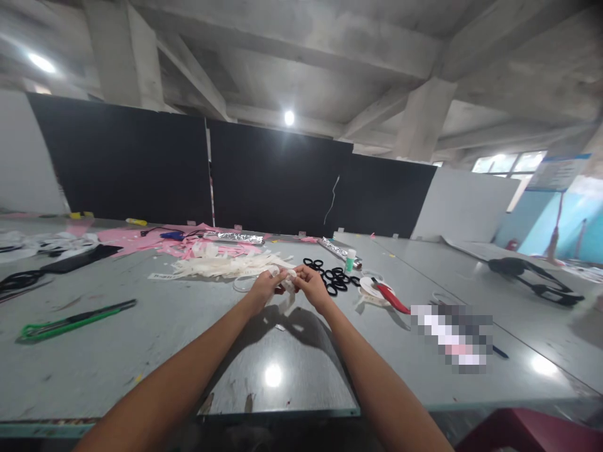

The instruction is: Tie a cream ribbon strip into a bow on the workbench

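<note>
Over the middle of the grey table [202, 339], my left hand [266, 289] and my right hand [311, 285] meet around a white fabric strip [288, 295]. Fingers of both hands are closed on it, and one end hangs down between them. How the strip is folded or looped is too small to make out. Just behind my left hand lies a pile of cream-white strips [221, 263]. Several black elastic hair ties [336, 276] lie right beside my right hand. A thin clear ring [242, 284] rests at the left of my left hand.
To the right are a white tape roll [372, 289], red-handled scissors [393, 298] and a small green-and-white bottle [350, 260]. A green utility knife [78, 320] lies at left, black scissors [21, 281] beyond it. Pink scraps [141, 237] spread before black panels [277, 176].
</note>
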### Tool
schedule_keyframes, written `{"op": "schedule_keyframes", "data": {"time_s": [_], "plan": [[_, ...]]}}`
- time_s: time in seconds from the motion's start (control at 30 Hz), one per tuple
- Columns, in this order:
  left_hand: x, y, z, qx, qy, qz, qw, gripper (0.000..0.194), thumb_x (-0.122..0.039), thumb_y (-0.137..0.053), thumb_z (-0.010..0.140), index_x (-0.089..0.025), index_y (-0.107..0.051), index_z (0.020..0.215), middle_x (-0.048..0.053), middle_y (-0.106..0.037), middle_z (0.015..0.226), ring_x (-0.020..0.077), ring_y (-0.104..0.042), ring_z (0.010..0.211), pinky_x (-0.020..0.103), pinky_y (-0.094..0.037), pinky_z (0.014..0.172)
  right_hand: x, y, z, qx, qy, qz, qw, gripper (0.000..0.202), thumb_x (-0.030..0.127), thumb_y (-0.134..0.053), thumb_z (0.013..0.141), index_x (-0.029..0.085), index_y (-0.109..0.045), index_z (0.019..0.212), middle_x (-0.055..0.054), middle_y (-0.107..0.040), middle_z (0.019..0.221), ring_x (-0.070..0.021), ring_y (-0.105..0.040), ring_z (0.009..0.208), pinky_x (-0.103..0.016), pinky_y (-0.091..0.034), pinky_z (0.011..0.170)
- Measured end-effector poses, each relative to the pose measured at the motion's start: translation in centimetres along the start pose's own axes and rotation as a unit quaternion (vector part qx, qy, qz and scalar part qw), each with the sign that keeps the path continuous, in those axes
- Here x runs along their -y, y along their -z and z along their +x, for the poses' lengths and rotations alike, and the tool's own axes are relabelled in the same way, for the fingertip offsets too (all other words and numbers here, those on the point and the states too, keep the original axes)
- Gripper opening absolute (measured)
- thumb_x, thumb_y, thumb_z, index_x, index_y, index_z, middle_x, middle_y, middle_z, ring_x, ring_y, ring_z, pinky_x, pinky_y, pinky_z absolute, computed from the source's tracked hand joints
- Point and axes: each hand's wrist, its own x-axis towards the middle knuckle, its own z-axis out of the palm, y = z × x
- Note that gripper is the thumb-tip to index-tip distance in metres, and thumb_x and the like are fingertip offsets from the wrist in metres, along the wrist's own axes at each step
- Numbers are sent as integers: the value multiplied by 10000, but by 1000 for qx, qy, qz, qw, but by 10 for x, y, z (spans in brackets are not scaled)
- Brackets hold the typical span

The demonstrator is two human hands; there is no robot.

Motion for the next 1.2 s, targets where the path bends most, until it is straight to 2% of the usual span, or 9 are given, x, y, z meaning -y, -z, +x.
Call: {"op": "schedule_keyframes", "data": {"time_s": [0.2,0.3,0.5,0.6,0.7,0.8,0.93,1.1,1.2], "plan": [[2,1,1,-49,-8,-13,999,389,-479,-668,679,-163,-574,885,-1,-622,697,125,-577,603,239,-416,576,2,-4,-1,-19,-18,-40,999,304,451,-654,708,173,-538,661,36,-516,537,-88,-465,456,-218,-391,460],[1,-1,1,-54,-2,-30,998,356,-456,-681,675,-156,-578,836,2,-622,695,118,-574,601,233,-421,578,1,-4,0,-38,-12,-69,997,307,449,-636,717,178,-523,628,36,-499,527,-93,-459,462,-220,-390,462],[-1,-2,-1,-2,116,-177,977,264,-405,-650,707,-155,-596,775,41,-635,711,158,-606,643,274,-471,614,-4,-3,2,-48,9,-86,995,277,434,-601,742,184,-514,662,30,-500,567,-101,-468,499,-223,-402,488],[1,1,0,-20,123,-202,971,236,-403,-620,741,-169,-597,756,43,-625,693,155,-590,612,279,-481,600,-4,-4,1,-41,17,-95,994,243,402,-570,767,189,-497,676,31,-499,571,-106,-463,511,-230,-395,507],[1,2,0,-41,122,-237,963,200,-366,-619,757,-167,-604,777,45,-634,737,136,-578,609,279,-497,630,-1,-7,-3,-93,33,-183,978,187,346,-550,779,192,-501,685,36,-483,569,-109,-440,522,-237,-372,531],[0,0,0,-55,121,-265,955,191,-345,-645,748,-171,-601,814,26,-632,760,111,-564,597,254,-491,609,7,-12,-7,-142,79,-259,952,85,270,-548,771,196,-554,814,11,-537,703,-125,-474,611,-246,-394,591],[1,-3,1,-78,122,-259,955,230,-369,-677,720,-178,-584,808,-1,-603,699,97,-542,553,231,-460,549,11,-16,-10,-92,135,-293,942,175,248,-541,793,216,-622,945,-61,-564,962,-175,-528,843,-270,-435,695],[3,-3,2,-65,114,-242,961,226,-364,-674,719,-181,-572,801,-8,-584,682,98,-536,554,226,-443,547,1,-18,-9,-63,96,-324,939,229,320,-529,837,209,-624,1014,-72,-608,997,-199,-545,886,-320,-419,809],[2,-4,1,-67,97,-228,967,242,-369,-677,712,-173,-566,800,-6,-587,688,96,-538,566,225,-434,562,-4,-21,-10,-33,70,-310,948,264,344,-489,864,223,-603,1069,-51,-633,1007,-200,-559,903,-312,-410,819]]}}
